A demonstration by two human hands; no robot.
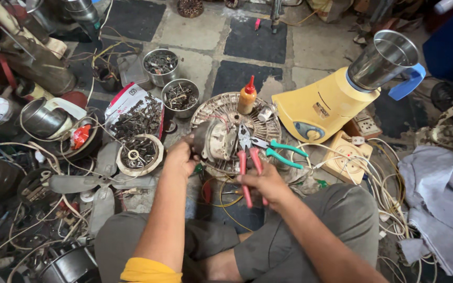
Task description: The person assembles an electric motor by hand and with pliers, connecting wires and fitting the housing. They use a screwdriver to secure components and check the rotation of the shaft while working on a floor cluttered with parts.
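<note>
Two hands at work: my left hand (180, 157) grips the motor (215, 139) over the fan guard (226, 107); my right hand (260, 183) squeezes red pliers (247, 157) onto its wiring. Next, probably a steady pull.

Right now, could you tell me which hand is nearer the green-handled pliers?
Right. The right hand, gripping red-handled pliers, sits just below-left of the green-handled pliers; the left hand holds the motor, farther left.

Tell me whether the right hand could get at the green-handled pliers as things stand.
Probably not at once: the right hand is closed on the red-handled pliers. The green-handled pliers lie uncovered just beyond it on the fan guard, so the path itself looks free.
</note>
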